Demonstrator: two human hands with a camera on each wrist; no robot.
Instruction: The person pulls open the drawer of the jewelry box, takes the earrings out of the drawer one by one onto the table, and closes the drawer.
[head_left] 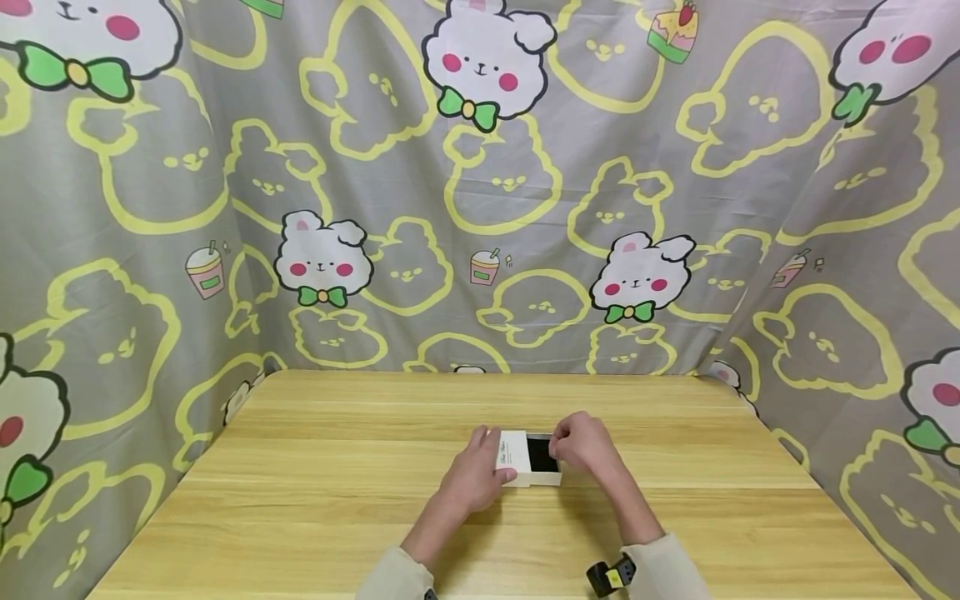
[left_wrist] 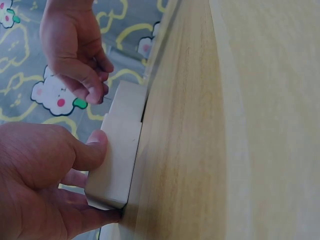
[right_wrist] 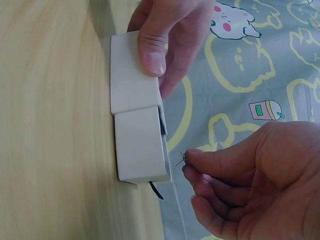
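A small white sliding box (head_left: 513,448) with dark print on its lid lies on the table. Its drawer (right_wrist: 142,145) is pulled partway out to the right, showing a black lining (head_left: 542,457). My left hand (head_left: 472,473) grips the box's sleeve, with the thumb on the near side and the fingers round the far side. Over the drawer, my right hand (head_left: 587,442) pinches a tiny metallic piece with thin prongs (right_wrist: 184,159) between thumb and forefinger. Its exact kind is too small to tell. A black ribbon tab (right_wrist: 156,191) sticks out of the drawer's end.
The light wood table (head_left: 337,467) extends around the box. Behind it and at both sides hangs a grey curtain (head_left: 420,192) with cartoon prints. A black band with a yellow mark (head_left: 611,575) sits at the right wrist.
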